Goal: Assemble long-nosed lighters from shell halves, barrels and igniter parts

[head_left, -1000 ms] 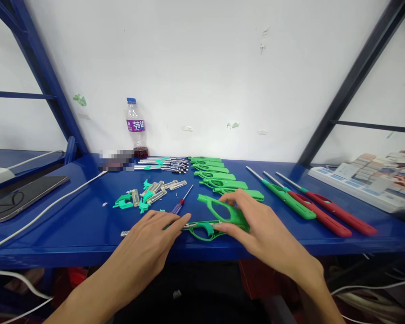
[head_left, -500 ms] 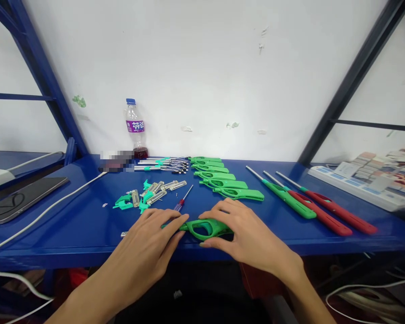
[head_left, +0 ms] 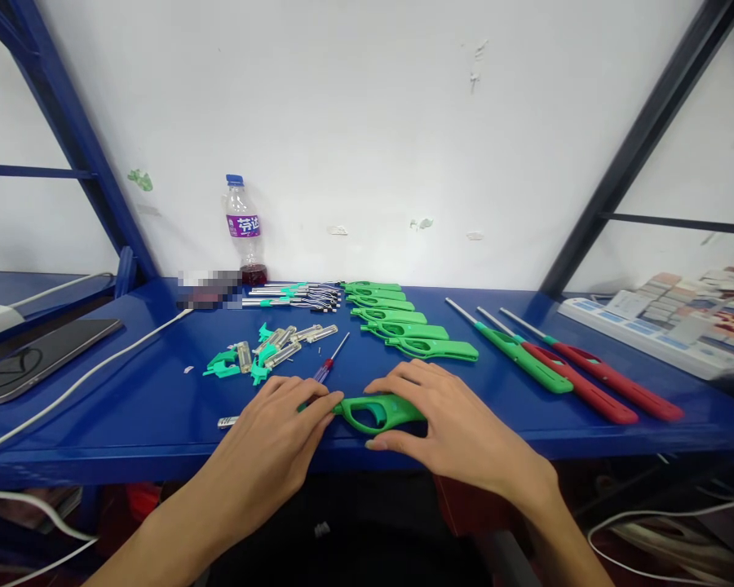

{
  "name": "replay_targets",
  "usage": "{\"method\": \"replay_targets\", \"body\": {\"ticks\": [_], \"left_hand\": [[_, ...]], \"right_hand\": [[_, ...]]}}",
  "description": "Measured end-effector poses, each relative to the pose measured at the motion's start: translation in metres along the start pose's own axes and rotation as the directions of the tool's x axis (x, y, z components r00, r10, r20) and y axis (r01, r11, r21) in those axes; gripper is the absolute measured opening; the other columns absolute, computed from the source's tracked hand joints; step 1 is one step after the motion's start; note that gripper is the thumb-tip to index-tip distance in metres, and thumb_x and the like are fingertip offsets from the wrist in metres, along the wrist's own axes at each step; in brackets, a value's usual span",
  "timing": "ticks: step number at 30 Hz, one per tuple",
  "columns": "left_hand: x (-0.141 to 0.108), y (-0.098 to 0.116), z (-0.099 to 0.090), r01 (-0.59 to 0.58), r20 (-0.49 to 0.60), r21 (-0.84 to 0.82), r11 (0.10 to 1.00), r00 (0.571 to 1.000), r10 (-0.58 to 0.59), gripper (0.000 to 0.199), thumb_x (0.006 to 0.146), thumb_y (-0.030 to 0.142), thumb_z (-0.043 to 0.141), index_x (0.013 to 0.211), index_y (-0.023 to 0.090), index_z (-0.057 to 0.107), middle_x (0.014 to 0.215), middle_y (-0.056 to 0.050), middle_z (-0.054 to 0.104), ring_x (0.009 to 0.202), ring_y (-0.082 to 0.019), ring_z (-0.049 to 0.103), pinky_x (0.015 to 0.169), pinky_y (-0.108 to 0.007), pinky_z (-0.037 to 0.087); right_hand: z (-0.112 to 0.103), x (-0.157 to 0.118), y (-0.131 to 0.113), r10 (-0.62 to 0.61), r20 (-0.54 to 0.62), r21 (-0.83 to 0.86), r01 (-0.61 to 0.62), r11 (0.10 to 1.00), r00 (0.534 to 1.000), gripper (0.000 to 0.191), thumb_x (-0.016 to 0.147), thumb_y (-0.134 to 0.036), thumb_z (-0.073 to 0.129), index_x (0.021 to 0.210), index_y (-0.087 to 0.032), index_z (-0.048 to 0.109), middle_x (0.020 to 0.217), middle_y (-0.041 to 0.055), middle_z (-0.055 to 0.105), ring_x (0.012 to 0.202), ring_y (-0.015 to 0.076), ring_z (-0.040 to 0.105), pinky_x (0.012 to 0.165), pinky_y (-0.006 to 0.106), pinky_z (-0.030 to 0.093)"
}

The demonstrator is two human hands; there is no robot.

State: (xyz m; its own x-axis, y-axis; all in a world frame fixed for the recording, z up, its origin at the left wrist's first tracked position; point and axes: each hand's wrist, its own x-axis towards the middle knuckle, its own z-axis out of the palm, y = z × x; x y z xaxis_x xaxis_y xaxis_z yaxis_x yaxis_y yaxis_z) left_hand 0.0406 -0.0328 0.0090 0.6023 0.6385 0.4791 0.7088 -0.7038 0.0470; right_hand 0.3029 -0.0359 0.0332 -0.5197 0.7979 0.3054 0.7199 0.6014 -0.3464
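Observation:
A green long-neck gas lighter lies across the front of the blue table, with a teal trigger showing in its opening. My left hand pinches its neck end, hiding most of the neck. Over the handle end, my right hand is wrapped with the thumb on the near side and fingers on the far side. A screwdriver with a red and purple handle rests just beyond my left fingers. Farther off lie several green lighter shells, clear fuel tanks with teal parts, and metal rods with wires.
Three assembled lighters, one green and two red, lie at the right near a white power strip. A drink bottle stands by the wall. A phone and a white cable are at the left.
The camera view has shifted very slightly. Both hands stay on the green lighter, whose teal trigger now shows more clearly in the opening.

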Motion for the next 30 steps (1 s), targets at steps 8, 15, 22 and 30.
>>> {"method": "replay_targets", "body": {"ticks": [8,15,22,30], "left_hand": [[0.000,-0.001,-0.001,-0.047,-0.042,-0.001,0.999,0.998,0.047,0.035,0.107,0.009,0.043,0.131,0.019,0.067,0.111,-0.008,0.071,0.095,-0.025,0.062,0.089,-0.044,0.047],[0.000,-0.002,0.000,-0.063,-0.062,0.010,0.998,0.996,0.064,0.037,0.106,0.007,0.042,0.129,0.018,0.068,0.110,-0.008,0.072,0.094,-0.024,0.064,0.090,-0.043,0.048],[0.000,-0.002,0.001,-0.060,-0.058,0.013,0.998,0.996,0.061,0.037,0.105,0.007,0.043,0.130,0.018,0.068,0.111,-0.009,0.071,0.096,-0.025,0.064,0.086,-0.041,0.052],[-0.001,-0.001,0.001,-0.050,-0.050,-0.008,0.999,0.998,0.049,0.034,0.107,0.013,0.045,0.134,0.020,0.065,0.117,-0.009,0.071,0.107,-0.027,0.064,0.091,-0.045,0.053]], "right_hand": [[-0.010,-0.003,0.006,0.005,0.003,0.002,-0.005,1.000,1.000,0.040,0.095,-0.058,0.071,0.126,-0.032,0.066,0.127,0.0013,0.070,0.121,0.0272,0.064,0.108,0.044,0.046],[-0.013,-0.008,0.015,-0.016,0.047,0.028,0.014,1.000,0.999,0.031,0.101,-0.048,0.068,0.127,-0.031,0.069,0.123,0.0018,0.072,0.117,0.0253,0.065,0.103,0.040,0.049],[-0.011,-0.008,0.016,-0.002,0.042,0.054,-0.001,0.999,0.999,0.032,0.099,-0.049,0.071,0.126,-0.032,0.071,0.121,0.0014,0.072,0.116,0.0248,0.065,0.103,0.038,0.048],[-0.011,-0.006,0.012,-0.009,-0.042,0.081,0.013,0.997,0.999,0.026,0.107,-0.049,0.058,0.123,-0.031,0.067,0.121,0.0011,0.070,0.116,0.0227,0.063,0.100,0.035,0.045]]}}
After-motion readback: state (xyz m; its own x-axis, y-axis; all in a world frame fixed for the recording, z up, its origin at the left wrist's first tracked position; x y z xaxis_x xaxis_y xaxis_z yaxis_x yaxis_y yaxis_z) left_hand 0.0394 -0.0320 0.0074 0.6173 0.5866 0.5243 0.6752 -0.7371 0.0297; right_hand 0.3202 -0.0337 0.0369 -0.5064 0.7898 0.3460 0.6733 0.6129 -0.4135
